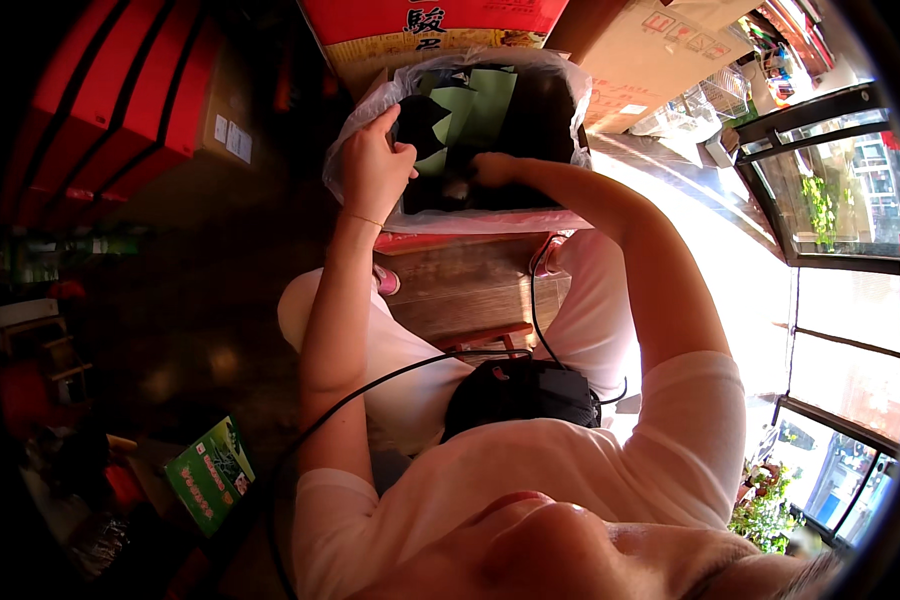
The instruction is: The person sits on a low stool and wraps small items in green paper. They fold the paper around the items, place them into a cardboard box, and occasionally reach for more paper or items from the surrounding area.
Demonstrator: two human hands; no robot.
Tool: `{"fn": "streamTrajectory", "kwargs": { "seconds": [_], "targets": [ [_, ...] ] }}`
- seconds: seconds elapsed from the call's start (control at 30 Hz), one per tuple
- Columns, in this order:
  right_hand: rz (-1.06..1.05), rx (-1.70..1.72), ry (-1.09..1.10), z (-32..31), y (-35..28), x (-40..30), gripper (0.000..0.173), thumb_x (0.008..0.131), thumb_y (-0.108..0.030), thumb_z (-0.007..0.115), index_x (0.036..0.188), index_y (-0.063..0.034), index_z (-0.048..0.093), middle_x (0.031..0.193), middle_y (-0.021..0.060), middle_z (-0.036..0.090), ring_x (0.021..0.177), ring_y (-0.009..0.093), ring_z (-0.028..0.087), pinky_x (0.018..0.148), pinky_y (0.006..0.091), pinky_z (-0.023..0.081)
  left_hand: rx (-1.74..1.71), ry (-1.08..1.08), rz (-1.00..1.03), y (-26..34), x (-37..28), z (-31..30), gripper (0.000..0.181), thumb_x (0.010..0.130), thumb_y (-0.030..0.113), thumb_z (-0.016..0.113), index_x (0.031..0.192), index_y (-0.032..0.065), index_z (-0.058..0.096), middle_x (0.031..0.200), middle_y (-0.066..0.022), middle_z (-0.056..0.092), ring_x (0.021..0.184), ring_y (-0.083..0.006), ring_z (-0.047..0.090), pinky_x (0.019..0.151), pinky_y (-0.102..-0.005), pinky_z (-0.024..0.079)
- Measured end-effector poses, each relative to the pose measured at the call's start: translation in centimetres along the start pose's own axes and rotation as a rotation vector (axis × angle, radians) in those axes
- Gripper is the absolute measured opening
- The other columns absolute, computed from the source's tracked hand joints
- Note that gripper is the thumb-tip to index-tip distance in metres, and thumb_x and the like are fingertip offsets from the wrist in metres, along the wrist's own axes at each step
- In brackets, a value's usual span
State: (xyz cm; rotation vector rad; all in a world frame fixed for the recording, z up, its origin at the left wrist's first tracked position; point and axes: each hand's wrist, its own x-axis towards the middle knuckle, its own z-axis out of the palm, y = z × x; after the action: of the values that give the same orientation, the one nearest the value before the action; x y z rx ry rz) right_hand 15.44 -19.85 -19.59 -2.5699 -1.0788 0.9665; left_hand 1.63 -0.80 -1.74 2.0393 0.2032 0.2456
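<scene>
In front of me is a box lined with clear plastic film (484, 219), its inside deep in shadow. My left hand (379, 165) lies over its left rim, index finger stretched out and thumb apart; whether it grips the film or a dark thing beside it is unclear. My right hand (493, 169) reaches down inside the box with its fingers bent, and shadow hides what it touches. Just below it is a small pale blurred spot. Green sheet-like pieces (487, 105), some with jagged edges, stand between the hands towards the back of the box.
A red printed carton (435, 30) and a brown cardboard box (637, 60) stand behind the lined box. Red boxes (112, 97) are stacked at left. A black cable (390, 382) crosses my lap to a black pouch (510, 397). A green printed box (211, 476) lies lower left.
</scene>
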Motion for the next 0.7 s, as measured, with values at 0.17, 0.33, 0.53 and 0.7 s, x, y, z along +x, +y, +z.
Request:
{"fn": "streamTrajectory", "kwargs": {
  "seconds": [0.17, 0.33, 0.53, 0.7],
  "targets": [
    [-0.047, 0.13, -0.053, 3.1, 1.1, 2.5, 0.033, 0.071, -0.024, 0.057, 0.093, 0.0002, 0.064, 0.092, 0.0221, 0.062, 0.085, 0.037, 0.06, 0.075, 0.0426, 0.047, -0.022, 0.004, -0.024, -0.2, -0.1, -0.3, 0.05, 0.072, -0.002, 0.052, 0.121, 0.0014, 0.051, 0.057, -0.0044, 0.059, 0.049, -0.0096, 0.06, 0.048, -0.0207, 0.044],
    [-0.217, -0.173, -0.151, 5.8, 5.4, 5.1, 0.029, 0.073, -0.022, 0.054, 0.091, -0.0013, 0.063, 0.09, 0.0203, 0.063, 0.081, 0.036, 0.06, 0.074, 0.0434, 0.047, -0.067, -0.01, 0.004, 0.0, 0.3, 0.2, 0.05, 0.072, -0.003, 0.051, 0.121, 0.0016, 0.051, 0.06, -0.0041, 0.06, 0.049, -0.0092, 0.059, 0.047, -0.021, 0.044],
    [-0.171, -0.402, -0.218, 0.4, -0.5, 1.3, 0.026, 0.071, -0.02, 0.053, 0.086, -0.0013, 0.065, 0.089, 0.0194, 0.063, 0.081, 0.036, 0.061, 0.074, 0.0442, 0.047, -0.025, 0.034, -0.062, -1.4, -0.5, -0.8, 0.05, 0.072, -0.002, 0.051, 0.122, 0.004, 0.051, 0.059, -0.0046, 0.059, 0.048, -0.0092, 0.059, 0.046, -0.0216, 0.044],
    [0.069, -0.323, -0.207, -4.0, 5.1, -0.4, 0.027, 0.07, -0.02, 0.054, 0.088, -0.0042, 0.065, 0.087, 0.0175, 0.063, 0.083, 0.034, 0.061, 0.073, 0.0498, 0.045, 0.016, -0.008, 0.009, -0.5, 0.2, 0.3, 0.05, 0.071, 0.0, 0.052, 0.121, 0.0048, 0.052, 0.055, -0.0055, 0.059, 0.048, -0.0098, 0.059, 0.048, -0.0221, 0.045]
  ]
}}
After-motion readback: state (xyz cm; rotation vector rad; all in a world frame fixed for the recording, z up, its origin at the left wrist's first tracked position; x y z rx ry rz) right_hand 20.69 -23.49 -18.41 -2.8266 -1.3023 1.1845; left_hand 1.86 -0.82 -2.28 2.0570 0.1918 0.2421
